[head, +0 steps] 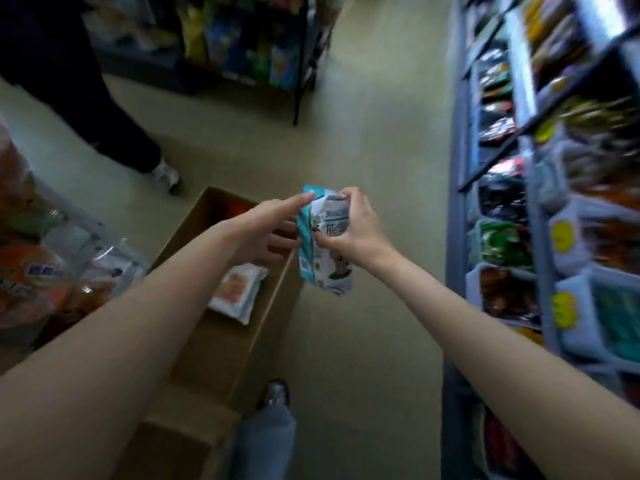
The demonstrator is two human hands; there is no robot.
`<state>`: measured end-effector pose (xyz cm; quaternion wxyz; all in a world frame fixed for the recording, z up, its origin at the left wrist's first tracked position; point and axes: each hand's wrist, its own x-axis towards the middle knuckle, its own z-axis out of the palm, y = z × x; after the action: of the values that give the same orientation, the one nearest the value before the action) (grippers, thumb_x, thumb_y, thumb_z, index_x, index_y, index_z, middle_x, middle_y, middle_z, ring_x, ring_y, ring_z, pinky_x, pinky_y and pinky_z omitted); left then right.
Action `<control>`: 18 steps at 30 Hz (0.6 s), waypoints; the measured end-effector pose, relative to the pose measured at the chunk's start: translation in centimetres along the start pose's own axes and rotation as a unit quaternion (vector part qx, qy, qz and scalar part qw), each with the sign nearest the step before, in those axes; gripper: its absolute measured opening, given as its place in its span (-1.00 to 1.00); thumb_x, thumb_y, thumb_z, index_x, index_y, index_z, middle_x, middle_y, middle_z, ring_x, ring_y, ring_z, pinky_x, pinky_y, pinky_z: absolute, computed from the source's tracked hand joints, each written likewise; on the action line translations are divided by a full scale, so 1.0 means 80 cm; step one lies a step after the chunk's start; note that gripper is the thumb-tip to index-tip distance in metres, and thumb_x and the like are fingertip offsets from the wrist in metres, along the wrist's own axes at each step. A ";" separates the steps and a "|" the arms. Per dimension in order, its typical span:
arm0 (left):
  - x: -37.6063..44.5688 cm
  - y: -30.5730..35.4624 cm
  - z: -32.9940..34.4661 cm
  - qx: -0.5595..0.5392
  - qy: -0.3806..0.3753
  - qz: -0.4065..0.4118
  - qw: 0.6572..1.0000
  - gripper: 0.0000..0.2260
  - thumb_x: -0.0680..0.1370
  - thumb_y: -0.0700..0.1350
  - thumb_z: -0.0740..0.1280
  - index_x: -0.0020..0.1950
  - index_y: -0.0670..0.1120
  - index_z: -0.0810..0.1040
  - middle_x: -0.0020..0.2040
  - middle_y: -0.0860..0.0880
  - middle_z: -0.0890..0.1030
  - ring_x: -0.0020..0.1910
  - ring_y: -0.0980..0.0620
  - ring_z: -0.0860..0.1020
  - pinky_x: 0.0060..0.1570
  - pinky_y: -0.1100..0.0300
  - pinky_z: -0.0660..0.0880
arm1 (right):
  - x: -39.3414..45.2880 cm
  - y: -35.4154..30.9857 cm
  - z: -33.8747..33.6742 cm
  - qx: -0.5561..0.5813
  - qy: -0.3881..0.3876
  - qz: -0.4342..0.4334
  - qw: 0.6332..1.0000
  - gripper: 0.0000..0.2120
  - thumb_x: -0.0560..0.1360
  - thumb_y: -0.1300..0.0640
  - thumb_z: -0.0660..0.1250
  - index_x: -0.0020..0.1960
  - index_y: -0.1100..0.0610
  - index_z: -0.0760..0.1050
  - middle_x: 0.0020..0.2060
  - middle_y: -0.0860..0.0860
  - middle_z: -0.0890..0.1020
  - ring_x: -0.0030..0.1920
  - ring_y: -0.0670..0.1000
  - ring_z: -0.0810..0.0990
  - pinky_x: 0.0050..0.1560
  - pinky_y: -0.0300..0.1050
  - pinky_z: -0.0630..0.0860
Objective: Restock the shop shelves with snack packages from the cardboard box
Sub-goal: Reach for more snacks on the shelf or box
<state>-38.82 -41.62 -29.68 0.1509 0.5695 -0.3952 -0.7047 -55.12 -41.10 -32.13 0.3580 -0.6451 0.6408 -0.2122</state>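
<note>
**Two hands hold a snack packet above an open box in a shop aisle**

Head camera view, looking down at the floor of a shop aisle. Two bare forearms reach forward from the near edge. The right hand (358, 230) grips a teal and white snack packet (323, 244) around its upper half, fingers curled over the top and thumb pinching the front. The packet hangs roughly upright above the floor, just right of the far right corner of a cardboard box (221, 344). The left hand (268, 230) is spread, fingers straight; its fingertips touch the packet's upper left edge.

The box sits open on the floor in the near left part of the scene, under the left forearm. Inside it lies a white packet with an orange picture (239, 294), and something orange shows in its far corner, too blurred to identify.

Shelves (526, 216) packed with blurred, colourful packets and yellow price tags run along the right side. Bagged goods (45, 271) are stacked at the left edge. A far rack (249, 46) holds more packets. Another person's dark trouser leg and pale shoe (166, 176) stand far left of the box. The wearer's own jeans leg and shoe (275, 398) show at the near centre.
</note>
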 end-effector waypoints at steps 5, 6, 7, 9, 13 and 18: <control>-0.087 0.107 0.188 0.106 -0.177 0.093 0.974 -0.59 0.29 0.30 0.34 0.06 0.17 0.57 0.08 0.05 0.61 0.07 -0.04 0.55 0.08 -0.09 0.40 | -0.180 0.005 -0.236 0.022 0.053 0.022 0.998 -0.41 0.37 0.22 0.47 0.33 0.17 0.32 0.24 0.12 0.50 0.08 0.08 0.57 0.09 -0.10 0.52; -0.106 0.125 0.227 0.138 -0.201 0.112 0.963 -0.60 0.30 0.28 0.33 0.07 0.16 0.56 0.07 0.07 0.61 0.05 -0.03 0.56 0.00 -0.01 0.43 | -0.221 0.005 -0.280 0.054 0.065 0.030 0.996 -0.51 0.39 0.26 0.43 0.28 0.16 0.37 0.19 0.10 0.53 0.06 0.02 0.57 0.07 -0.16 0.54; -0.125 0.142 0.266 0.163 -0.220 0.132 0.953 -0.61 0.31 0.25 0.34 0.07 0.14 0.54 0.04 0.08 0.62 0.02 -0.01 0.56 -0.07 0.06 0.44 | -0.263 0.009 -0.321 0.086 0.082 0.042 0.992 -0.64 0.43 0.30 0.36 0.20 0.15 0.42 0.13 0.09 0.55 -0.01 -0.02 0.60 0.05 -0.18 0.56; -0.162 0.172 0.339 0.195 -0.253 0.168 0.932 -0.53 0.21 0.21 0.44 0.05 0.08 0.53 -0.06 0.07 0.61 -0.10 0.03 0.55 -0.18 0.15 0.43 | -0.345 0.010 -0.390 0.116 0.102 0.059 0.986 -0.76 0.48 0.41 0.23 0.04 0.13 0.49 0.08 0.07 0.53 -0.22 -0.03 0.65 -0.06 -0.19 0.59; -0.229 0.221 0.464 0.230 -0.336 0.196 0.892 -0.57 0.20 0.00 0.50 0.02 -0.04 0.51 -0.04 -0.03 0.52 -0.18 0.02 0.49 -0.05 0.07 0.51 | -0.485 0.017 -0.492 0.035 0.210 0.079 0.974 -0.70 0.50 0.41 0.19 -0.03 0.05 0.54 -0.01 -0.10 0.55 -0.25 -0.14 0.60 -0.21 -0.25 0.49; -0.298 0.280 0.575 0.275 -0.427 0.214 0.834 -0.59 0.22 -0.09 0.38 0.01 -0.19 0.42 -0.32 -0.06 0.43 -0.43 0.03 0.42 -0.46 0.26 0.51 | -0.615 0.001 -0.562 0.058 0.336 0.097 0.935 -0.73 0.40 0.16 0.44 0.01 -0.09 0.45 0.02 -0.04 0.56 0.00 -0.09 0.53 0.00 -0.22 0.47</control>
<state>-79.28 -22.45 4.74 -0.0482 0.1311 -0.7100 -0.6903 -92.46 -1.49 6.27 0.1774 -0.4483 0.7699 -0.4181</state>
